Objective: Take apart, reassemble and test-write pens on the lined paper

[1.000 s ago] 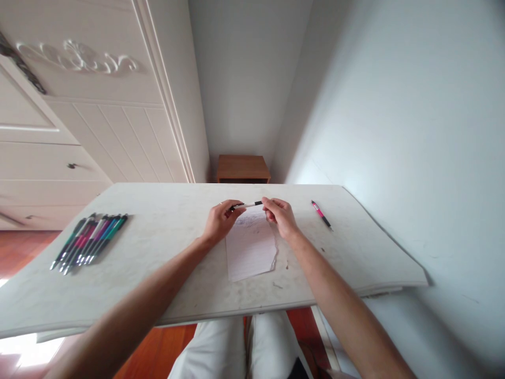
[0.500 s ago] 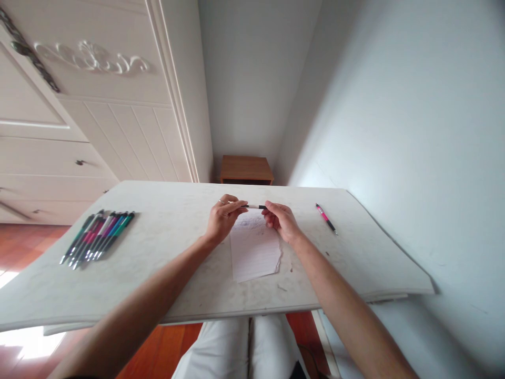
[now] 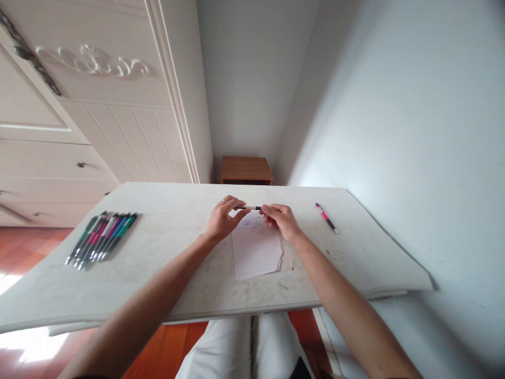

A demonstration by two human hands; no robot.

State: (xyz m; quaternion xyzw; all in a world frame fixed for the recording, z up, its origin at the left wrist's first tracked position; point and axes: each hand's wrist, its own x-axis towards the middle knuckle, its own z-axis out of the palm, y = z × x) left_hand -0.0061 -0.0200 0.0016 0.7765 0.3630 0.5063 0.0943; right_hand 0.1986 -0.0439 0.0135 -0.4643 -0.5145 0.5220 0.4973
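A black-and-white pen (image 3: 251, 208) is held level between my two hands, over the top of a torn sheet of lined paper (image 3: 257, 256). My left hand (image 3: 224, 218) has the pen's black left end between thumb and fingers, and wears a ring. At the other end, the fingertips of my right hand (image 3: 281, 219) pinch the dark grip, hiding the tip. Scribbled ink marks the upper part of the paper, partly behind my hands.
Several coloured pens (image 3: 100, 239) lie side by side at the left of the white table (image 3: 177, 295). A pink-and-black pen (image 3: 325, 217) lies alone at the right. Beyond the far edge is a small wooden stand (image 3: 246, 167). A cabinet (image 3: 130, 137) stands left, a wall right.
The pen and my right fingertips have shifted slightly left. My left thumb and fingers have spread a little and show more of the pen's black end.
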